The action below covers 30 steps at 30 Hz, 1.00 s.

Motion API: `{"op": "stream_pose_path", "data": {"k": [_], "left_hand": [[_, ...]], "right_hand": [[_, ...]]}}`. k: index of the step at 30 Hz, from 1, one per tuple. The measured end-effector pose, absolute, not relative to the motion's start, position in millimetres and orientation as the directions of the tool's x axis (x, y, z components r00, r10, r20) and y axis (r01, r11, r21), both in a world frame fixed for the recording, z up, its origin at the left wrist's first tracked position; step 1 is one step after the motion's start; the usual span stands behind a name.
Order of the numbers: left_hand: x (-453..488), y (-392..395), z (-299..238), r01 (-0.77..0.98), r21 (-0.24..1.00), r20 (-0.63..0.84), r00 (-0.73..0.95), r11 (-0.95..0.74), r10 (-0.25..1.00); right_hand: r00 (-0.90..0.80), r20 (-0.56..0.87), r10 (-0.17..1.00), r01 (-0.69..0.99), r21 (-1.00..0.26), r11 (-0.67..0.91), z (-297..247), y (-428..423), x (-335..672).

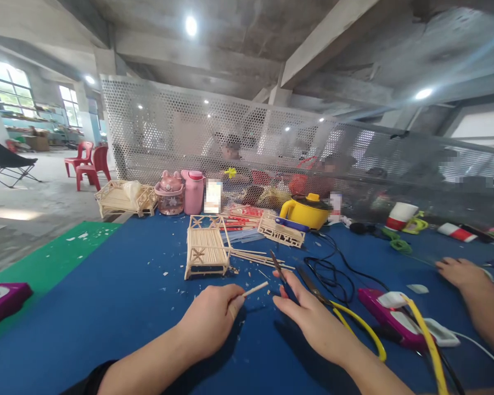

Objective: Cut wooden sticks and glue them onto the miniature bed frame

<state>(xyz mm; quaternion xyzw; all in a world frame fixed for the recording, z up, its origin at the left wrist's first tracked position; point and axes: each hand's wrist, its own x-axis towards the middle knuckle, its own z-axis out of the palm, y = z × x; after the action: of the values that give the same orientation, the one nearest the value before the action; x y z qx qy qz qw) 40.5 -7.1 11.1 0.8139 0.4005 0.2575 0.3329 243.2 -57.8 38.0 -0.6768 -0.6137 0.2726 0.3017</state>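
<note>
My left hand (212, 312) is closed around a thin pale wooden stick (257, 288), its free end pointing right. In my right hand (313, 321) is a knife (278, 267) with a narrow dark blade, which points up and stands a little apart from the stick's end. Beyond my left hand sits a small frame of wooden sticks (208, 244) shaped like a miniature bed. Several loose sticks (263, 258) lie against its right side. A pair of scissors with yellow handles (364, 326) rests beside my right hand.
Wood scraps dot the blue tabletop (148, 318). A purple power strip (391, 321), black cable (333, 269) and yellow pot (307, 211) lie to the right. Another person's hand (456, 272) rests at far right. A perforated metal screen (168, 126) stands behind.
</note>
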Motion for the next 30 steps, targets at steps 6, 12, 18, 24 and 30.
{"op": "stream_pose_path", "data": {"k": [6, 12, 18, 24, 30], "left_hand": [[39, 0, 13, 0.384, 0.898, 0.0, 0.488, -0.215, 0.873], [39, -1, 14, 0.357, 0.917, 0.005, 0.438, -0.179, 0.899], [41, -2, 13, 0.311, 0.937, -0.009, 0.473, -0.158, 0.881], [42, -5, 14, 0.275, 0.947, 0.002, 0.508, -0.164, 0.861], [40, -5, 14, 0.221, 0.959, 0.041, 0.51, -0.177, 0.859]], "right_hand": [[0.034, -0.139, 0.99, 0.838, -0.535, -0.104, 49, -67, 245], [0.045, -0.137, 0.99, 0.831, -0.545, -0.113, 45, -64, 244], [-0.004, -0.103, 0.995, 0.776, -0.628, -0.062, 39, -61, 235], [-0.048, -0.048, 0.998, 0.745, -0.667, 0.004, 41, -56, 226], [-0.088, 0.0, 0.996, 0.653, -0.755, 0.058, 39, -56, 224]]}}
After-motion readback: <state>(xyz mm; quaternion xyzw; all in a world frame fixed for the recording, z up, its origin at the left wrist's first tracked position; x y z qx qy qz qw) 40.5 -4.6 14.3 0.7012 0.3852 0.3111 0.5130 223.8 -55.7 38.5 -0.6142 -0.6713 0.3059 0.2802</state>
